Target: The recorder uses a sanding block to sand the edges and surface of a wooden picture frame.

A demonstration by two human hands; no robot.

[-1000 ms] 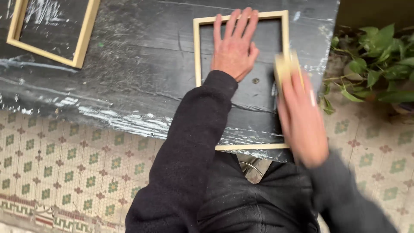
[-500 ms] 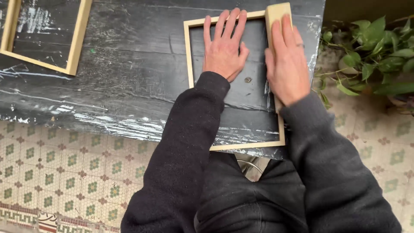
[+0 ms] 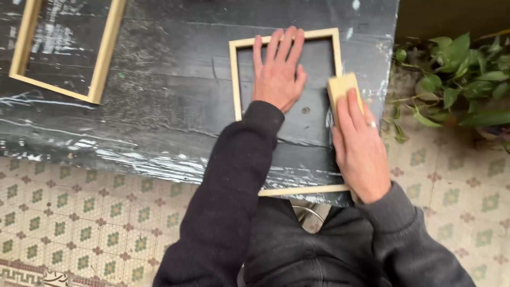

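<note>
The frame (image 3: 234, 79) is a plain pale wood rectangle, thin bars, unpainted, open in the middle so the black table (image 3: 159, 95) shows through; it lies flat on the right part of the table, with its near bar right at the table's near edge, maybe hanging just past it; its long axis runs near to far, a touch tilted so the far end leans slightly left; short bars at the far and near ends.

Left hand (image 3: 276, 74) is flat inside the frame, palm down on the table, fingers spread and straight, not gripping anything; fingertips reach onto the far bar; the dark sleeve covers the near left bar.

Right hand (image 3: 361, 149) is on the right bar; fingers lie stretched over a block (image 3: 342, 87), yellowish, spongy looking, small and rectangular; they press down on it more than wrap it, and the thumb side is hidden so I can't tell if it's pinched from below; the block sits on the right bar about halfway along, poking out past the fingertips on the far side; there's a ring on one finger.

The table looks wrapped in shiny plastic, wrinkly near the edge; a second frame (image 3: 103, 58) of the same wood lies at the far left, well apart; a leafy plant (image 3: 457, 79) stands at the right, off the table, over a patterned tile floor (image 3: 79, 212).
</note>
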